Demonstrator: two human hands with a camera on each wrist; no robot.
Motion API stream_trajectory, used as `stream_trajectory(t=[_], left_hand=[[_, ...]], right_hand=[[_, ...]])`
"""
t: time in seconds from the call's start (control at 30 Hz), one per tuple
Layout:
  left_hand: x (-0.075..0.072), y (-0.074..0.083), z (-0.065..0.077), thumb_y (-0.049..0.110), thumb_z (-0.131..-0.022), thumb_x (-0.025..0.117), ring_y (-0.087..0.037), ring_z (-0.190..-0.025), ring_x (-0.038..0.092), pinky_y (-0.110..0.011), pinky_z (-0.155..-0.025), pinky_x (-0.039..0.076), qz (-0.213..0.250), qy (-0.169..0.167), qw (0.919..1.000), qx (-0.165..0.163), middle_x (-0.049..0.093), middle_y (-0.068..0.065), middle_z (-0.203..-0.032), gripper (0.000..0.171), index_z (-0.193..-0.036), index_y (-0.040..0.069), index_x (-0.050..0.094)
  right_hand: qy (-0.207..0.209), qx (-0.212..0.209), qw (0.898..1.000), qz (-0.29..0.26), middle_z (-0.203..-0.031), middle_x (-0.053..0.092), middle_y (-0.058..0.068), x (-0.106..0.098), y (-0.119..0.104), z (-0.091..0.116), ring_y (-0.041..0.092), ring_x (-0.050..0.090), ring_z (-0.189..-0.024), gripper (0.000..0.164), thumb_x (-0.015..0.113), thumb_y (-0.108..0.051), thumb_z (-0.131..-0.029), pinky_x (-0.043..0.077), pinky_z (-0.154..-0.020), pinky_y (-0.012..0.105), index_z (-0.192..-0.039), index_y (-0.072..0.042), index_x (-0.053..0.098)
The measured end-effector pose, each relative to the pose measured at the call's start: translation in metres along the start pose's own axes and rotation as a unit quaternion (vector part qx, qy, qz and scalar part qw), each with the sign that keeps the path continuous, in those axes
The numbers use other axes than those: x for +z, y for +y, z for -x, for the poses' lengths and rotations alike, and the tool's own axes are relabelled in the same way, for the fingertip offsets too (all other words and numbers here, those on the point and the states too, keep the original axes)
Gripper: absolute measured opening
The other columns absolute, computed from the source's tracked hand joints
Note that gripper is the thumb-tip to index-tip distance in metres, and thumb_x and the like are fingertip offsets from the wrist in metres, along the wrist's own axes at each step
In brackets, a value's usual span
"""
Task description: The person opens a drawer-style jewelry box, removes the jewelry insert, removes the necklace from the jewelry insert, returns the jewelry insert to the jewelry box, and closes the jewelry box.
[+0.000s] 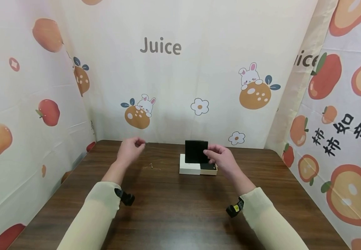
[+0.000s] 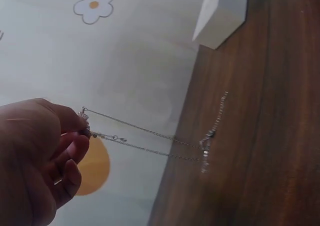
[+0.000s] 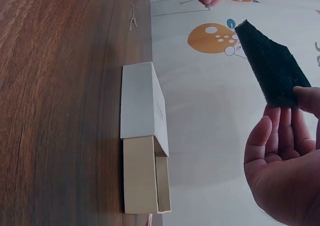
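My left hand [image 1: 130,151] is raised over the back left of the table, pinching a thin chain necklace [image 2: 205,151] between thumb and fingertips. Two strands hang from the pinch, and the lower end lies bunched on the wood in the head view. To the right, my right hand [image 1: 225,159] grips a flat black square pad [image 1: 196,151] by its edge, thumb on one face. The pad is held upright above a small white box [image 1: 189,169]. That box's beige drawer [image 3: 140,176] is slid partly out to the right, with black showing inside in the head view.
The brown wooden table [image 1: 171,208] runs back to a printed curtain [image 1: 167,80] close behind the box. More fruit-patterned cloth [image 1: 352,146] hangs along the left and right sides.
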State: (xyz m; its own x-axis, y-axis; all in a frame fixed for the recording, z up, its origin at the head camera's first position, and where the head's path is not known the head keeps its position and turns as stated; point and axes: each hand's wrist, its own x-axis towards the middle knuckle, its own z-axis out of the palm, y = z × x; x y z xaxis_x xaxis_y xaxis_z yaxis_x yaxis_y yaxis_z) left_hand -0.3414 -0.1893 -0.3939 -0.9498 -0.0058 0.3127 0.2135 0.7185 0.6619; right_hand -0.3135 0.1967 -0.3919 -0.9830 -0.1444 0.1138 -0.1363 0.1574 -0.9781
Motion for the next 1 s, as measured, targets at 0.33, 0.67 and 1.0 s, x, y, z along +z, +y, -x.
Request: stream_trajectory(t=[0.33, 0.67, 1.0], left_hand=[[0.018, -0.013, 0.002, 0.015, -0.108, 0.069, -0.030, -0.096, 0.067, -0.046, -0.086, 0.059, -0.035, -0.067, 0.9965, -0.035, 0.075, -0.016, -0.108, 0.014, -0.114, 0.005, 0.076], [0.035, -0.025, 0.009, 0.014, -0.107, 0.069, -0.027, -0.090, 0.065, -0.041, -0.081, 0.058, -0.064, -0.127, 0.9866, -0.080, 0.074, -0.013, -0.102, 0.013, -0.108, 0.004, 0.078], [0.045, -0.027, 0.012, 0.014, -0.106, 0.072, -0.026, -0.089, 0.065, -0.038, -0.077, 0.055, -0.081, -0.155, 0.9796, -0.099, 0.072, -0.011, -0.099, 0.011, -0.104, 0.006, 0.078]], right_hand=[[0.001, 0.000, 1.000, -0.003, -0.097, 0.065, -0.003, 0.001, 0.001, 0.000, 0.016, 0.062, -0.087, 0.016, 0.071, -0.019, -0.108, 0.059, -0.077, 0.021, -0.116, -0.005, 0.071], [-0.001, 0.000, 1.000, -0.006, -0.098, 0.065, -0.004, 0.000, 0.002, 0.000, 0.014, 0.062, -0.086, 0.018, 0.072, -0.020, -0.108, 0.059, -0.077, 0.022, -0.116, -0.003, 0.071], [0.001, -0.003, 1.000, -0.003, -0.099, 0.065, -0.004, 0.000, 0.001, 0.000, 0.015, 0.062, -0.086, 0.018, 0.071, -0.018, -0.107, 0.059, -0.077, 0.022, -0.116, -0.002, 0.071]])
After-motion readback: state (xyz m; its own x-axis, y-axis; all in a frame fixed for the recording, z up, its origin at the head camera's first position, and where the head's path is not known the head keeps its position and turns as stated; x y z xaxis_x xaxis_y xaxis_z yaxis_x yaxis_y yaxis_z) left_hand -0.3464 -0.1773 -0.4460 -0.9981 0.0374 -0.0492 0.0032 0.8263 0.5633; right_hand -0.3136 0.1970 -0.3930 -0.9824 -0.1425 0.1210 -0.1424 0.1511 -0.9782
